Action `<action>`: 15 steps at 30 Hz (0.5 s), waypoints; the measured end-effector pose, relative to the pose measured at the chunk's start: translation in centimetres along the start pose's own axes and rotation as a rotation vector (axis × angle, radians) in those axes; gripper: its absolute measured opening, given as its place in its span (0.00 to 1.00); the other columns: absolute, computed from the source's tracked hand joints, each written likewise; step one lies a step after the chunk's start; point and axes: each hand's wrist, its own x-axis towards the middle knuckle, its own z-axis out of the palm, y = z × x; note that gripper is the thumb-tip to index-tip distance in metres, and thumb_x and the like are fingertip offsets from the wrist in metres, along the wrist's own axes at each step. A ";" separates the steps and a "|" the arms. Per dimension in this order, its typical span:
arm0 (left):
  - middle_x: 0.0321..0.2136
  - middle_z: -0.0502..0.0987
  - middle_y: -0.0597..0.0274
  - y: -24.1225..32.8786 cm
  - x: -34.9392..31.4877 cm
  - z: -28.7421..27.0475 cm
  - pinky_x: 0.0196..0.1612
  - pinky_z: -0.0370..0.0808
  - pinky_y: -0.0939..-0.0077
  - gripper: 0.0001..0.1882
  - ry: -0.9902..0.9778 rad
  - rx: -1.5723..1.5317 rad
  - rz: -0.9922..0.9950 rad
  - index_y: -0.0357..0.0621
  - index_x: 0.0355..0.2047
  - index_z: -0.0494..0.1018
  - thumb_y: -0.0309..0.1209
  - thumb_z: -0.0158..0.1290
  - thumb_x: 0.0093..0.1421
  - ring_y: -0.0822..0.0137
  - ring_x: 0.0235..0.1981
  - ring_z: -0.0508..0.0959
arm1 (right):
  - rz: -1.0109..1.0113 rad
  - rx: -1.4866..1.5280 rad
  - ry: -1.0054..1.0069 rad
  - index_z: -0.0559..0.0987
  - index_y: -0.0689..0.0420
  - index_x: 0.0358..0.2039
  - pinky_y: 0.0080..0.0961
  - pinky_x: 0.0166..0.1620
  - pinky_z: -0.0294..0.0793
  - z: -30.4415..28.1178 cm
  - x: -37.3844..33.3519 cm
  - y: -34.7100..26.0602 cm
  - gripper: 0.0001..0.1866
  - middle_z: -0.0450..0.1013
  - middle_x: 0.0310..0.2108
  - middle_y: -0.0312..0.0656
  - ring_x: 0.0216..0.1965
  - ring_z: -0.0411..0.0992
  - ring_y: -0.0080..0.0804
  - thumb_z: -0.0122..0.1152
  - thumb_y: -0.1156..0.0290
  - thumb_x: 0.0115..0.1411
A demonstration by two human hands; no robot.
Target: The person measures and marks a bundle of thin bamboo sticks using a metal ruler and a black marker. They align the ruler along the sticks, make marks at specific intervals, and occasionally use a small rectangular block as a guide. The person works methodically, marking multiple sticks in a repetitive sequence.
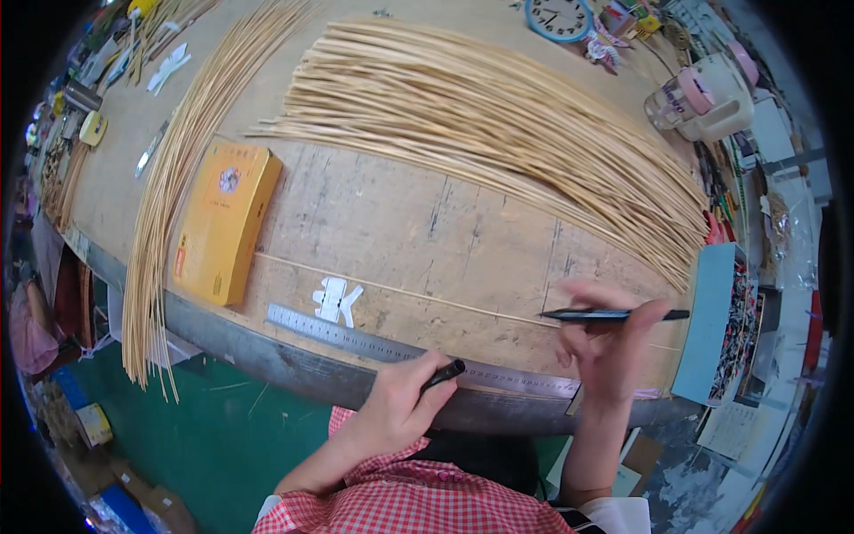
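My right hand [605, 351] holds a black marker pen [578, 315] level above the table, its thin tip toward the left. The fingers of that hand are slightly blurred. Closed near the table's front edge, my left hand [405, 400] grips a short black pen cap [443, 376]. Beside it a steel ruler [382, 348] lies along the edge. A single thin bamboo stick [400, 292] lies behind the ruler and runs toward my right hand. Between stick and ruler, at the left, is a white paper cutout [334, 298].
Many bamboo sticks [480, 107] spread across the back; another bundle [191, 133] hangs over the front edge at left. A yellow box [222, 222] stands beside that bundle. To the right are a blue box [703, 320] and a clear jug [698, 98]. A blue clock [559, 16] is at the back.
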 end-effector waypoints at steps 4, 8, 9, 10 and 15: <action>0.26 0.76 0.47 0.0 1.1 -1.0 0.31 0.74 0.59 0.09 -0.029 0.111 0.070 0.34 0.38 0.73 0.29 0.55 0.65 0.46 0.28 0.79 | 0.154 0.044 0.015 0.81 0.70 0.38 0.16 0.19 0.53 2.8 -0.2 2.0 0.25 0.63 0.16 0.29 0.15 0.56 0.14 0.44 0.59 0.76; 0.25 0.75 0.50 -0.2 1.8 -1.3 0.29 0.73 0.63 0.07 -0.047 0.186 0.160 0.32 0.36 0.72 0.26 0.53 0.63 0.49 0.25 0.79 | 0.302 0.093 -0.022 0.79 0.64 0.34 0.14 0.22 0.55 3.5 -0.2 1.9 0.14 0.66 0.18 0.28 0.18 0.59 0.11 0.50 0.69 0.72; 0.25 0.75 0.50 -0.2 1.9 -1.2 0.29 0.73 0.63 0.07 -0.044 0.199 0.177 0.32 0.36 0.72 0.26 0.53 0.63 0.49 0.25 0.78 | 0.303 0.068 -0.045 0.79 0.64 0.34 0.13 0.22 0.56 3.4 -0.1 2.0 0.13 0.66 0.19 0.28 0.18 0.60 0.11 0.52 0.69 0.72; 0.25 0.75 0.49 -0.1 1.9 -1.1 0.29 0.73 0.61 0.07 -0.057 0.200 0.150 0.33 0.35 0.73 0.27 0.56 0.62 0.48 0.25 0.78 | 0.305 0.045 -0.067 0.79 0.63 0.34 0.13 0.22 0.56 3.4 0.0 2.0 0.12 0.67 0.19 0.28 0.18 0.60 0.11 0.53 0.69 0.71; 0.21 0.72 0.49 -0.1 1.6 -1.4 0.28 0.72 0.56 0.09 -0.090 0.223 0.089 0.36 0.32 0.73 0.30 0.58 0.61 0.45 0.24 0.77 | 0.455 0.013 -0.184 0.76 0.61 0.33 0.12 0.26 0.65 3.2 0.6 1.7 0.07 0.75 0.24 0.32 0.25 0.71 0.13 0.68 0.74 0.64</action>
